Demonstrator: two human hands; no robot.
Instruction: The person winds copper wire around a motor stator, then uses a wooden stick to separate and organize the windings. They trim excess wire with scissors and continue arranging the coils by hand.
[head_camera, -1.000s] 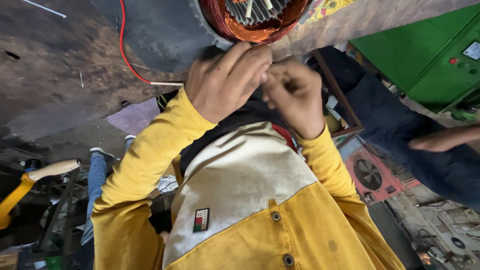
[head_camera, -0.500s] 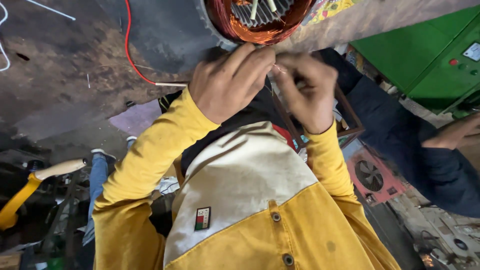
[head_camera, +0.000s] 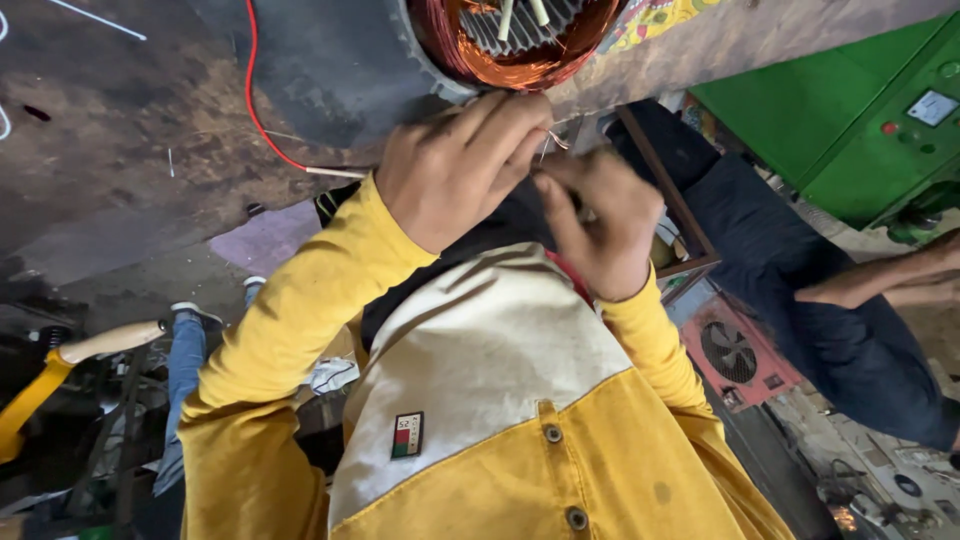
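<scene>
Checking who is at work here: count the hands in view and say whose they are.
3. The person's left hand and right hand meet at thin wire ends below the copper winding. A co-worker's hand rests at the right; another may be hidden.

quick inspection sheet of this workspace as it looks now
surface: dark, stained bench.
job's things: stator with copper windings at the bench edge; thin wire ends between the fingertips.
clutter: small white scraps on the bench.
grippers: left hand and right hand both pinch the wire ends below the stator.
cables: red wire across the bench.
surroundings: green cabinet, pink fan unit, another person's arm at the right.
</scene>
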